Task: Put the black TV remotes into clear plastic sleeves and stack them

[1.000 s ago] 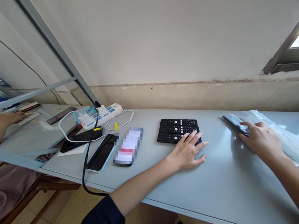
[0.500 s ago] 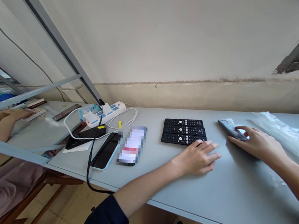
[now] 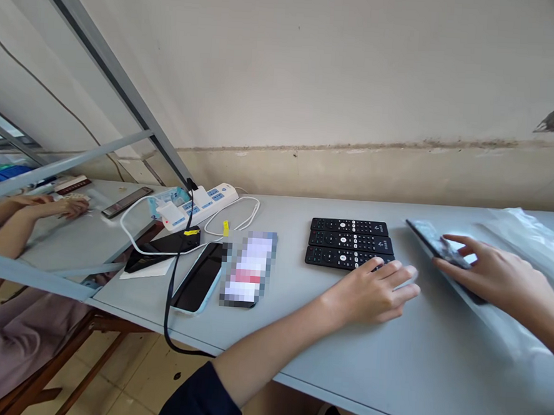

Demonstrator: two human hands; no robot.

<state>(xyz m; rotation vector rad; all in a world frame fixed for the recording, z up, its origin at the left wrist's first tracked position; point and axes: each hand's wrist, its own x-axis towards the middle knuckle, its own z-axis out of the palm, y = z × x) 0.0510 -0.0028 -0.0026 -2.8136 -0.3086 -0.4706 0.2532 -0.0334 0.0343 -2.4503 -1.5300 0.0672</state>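
Three black remote controls (image 3: 350,242) lie side by side on the grey table (image 3: 269,338). My left hand (image 3: 382,292) rests palm down at the right end of the nearest one, fingers loosely bent and apart; a small translucent patch shows by its fingertips. To the right, my right hand (image 3: 489,270) grips a long dark remote control (image 3: 428,237) between thumb and fingers, tilted up off the table. Its upper face looks glossy, as if under clear film, and my hand hides part of it. Clear plastic bags (image 3: 524,232) lie beyond and beneath that hand.
Left of the remotes are a phone with a blurred screen (image 3: 249,268), a phone in a light blue case (image 3: 200,278), a black phone (image 3: 171,245) and a white power strip (image 3: 202,206) with cables. A metal frame (image 3: 115,85) stands before another person's hands (image 3: 70,207).
My right hand has lifted and shifted the remote control slightly, raising its near end. My left hand stays by the row's end. The view has turned a little left.
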